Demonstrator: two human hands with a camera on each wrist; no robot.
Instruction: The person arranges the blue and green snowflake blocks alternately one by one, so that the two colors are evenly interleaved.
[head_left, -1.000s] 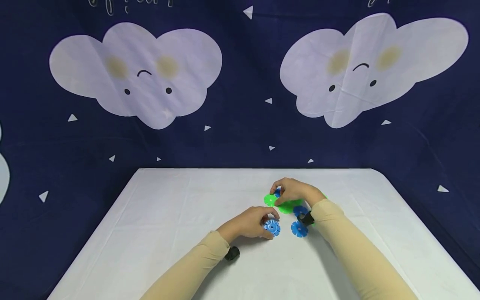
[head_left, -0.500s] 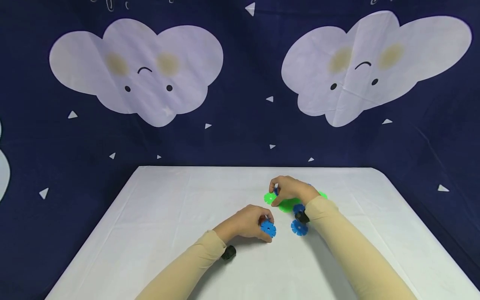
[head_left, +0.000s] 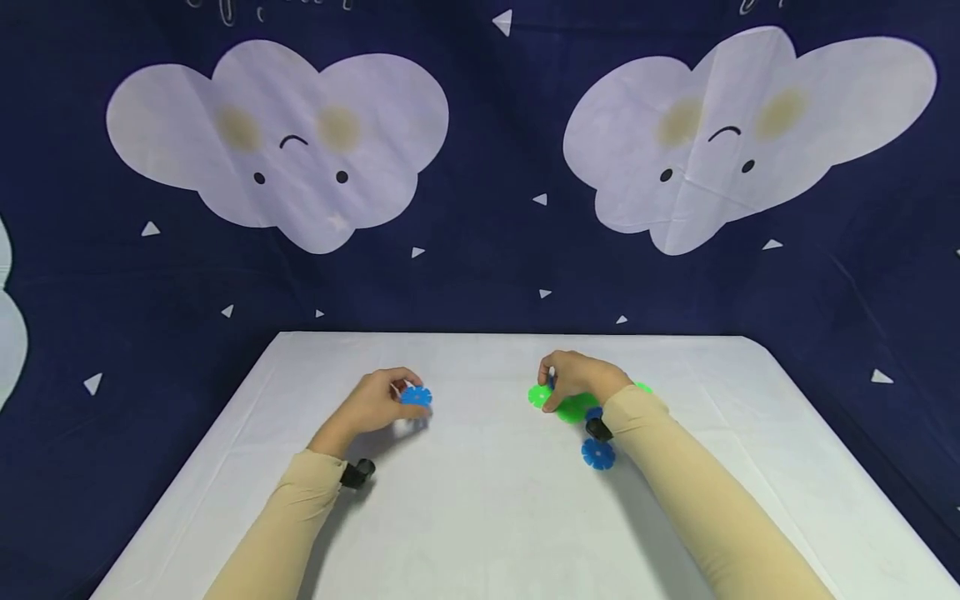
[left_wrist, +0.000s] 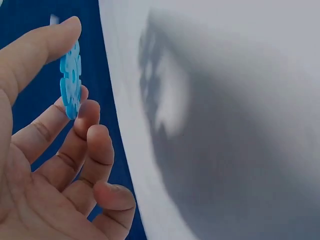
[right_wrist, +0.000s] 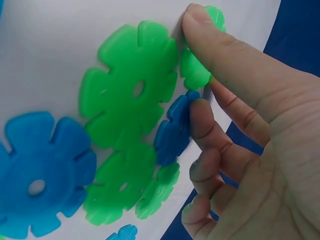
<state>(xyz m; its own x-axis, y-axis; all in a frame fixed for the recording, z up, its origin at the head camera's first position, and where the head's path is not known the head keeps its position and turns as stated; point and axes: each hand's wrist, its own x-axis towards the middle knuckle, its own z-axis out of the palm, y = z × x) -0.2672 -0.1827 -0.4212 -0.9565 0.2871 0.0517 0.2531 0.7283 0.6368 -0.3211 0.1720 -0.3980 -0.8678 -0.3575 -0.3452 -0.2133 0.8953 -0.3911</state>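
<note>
My left hand [head_left: 375,402] pinches a blue snowflake disc [head_left: 416,396] between thumb and fingers at the left of the table. In the left wrist view the disc [left_wrist: 71,80] is seen nearly edge-on, with its shadow falling on the white cloth. Farther right, my right hand [head_left: 579,377] has its thumb and index finger around a small green snowflake disc [head_left: 538,396]; they partly cover that green disc [right_wrist: 195,70] in the right wrist view. A curled finger there is right beside a blue disc [right_wrist: 172,131].
Next to the right hand lie a large green disc [right_wrist: 131,85], another green disc [right_wrist: 122,185] and a larger blue disc [right_wrist: 45,175]. Nearer on the white table [head_left: 480,500] is a blue disc [head_left: 597,454]. A dark curtain [head_left: 495,275] with clouds hangs behind the table.
My left hand has carried the blue disc leftward and farther back, away from the other pieces; the disc tilted on the way. My right hand stays nearly still at the green disc.
</note>
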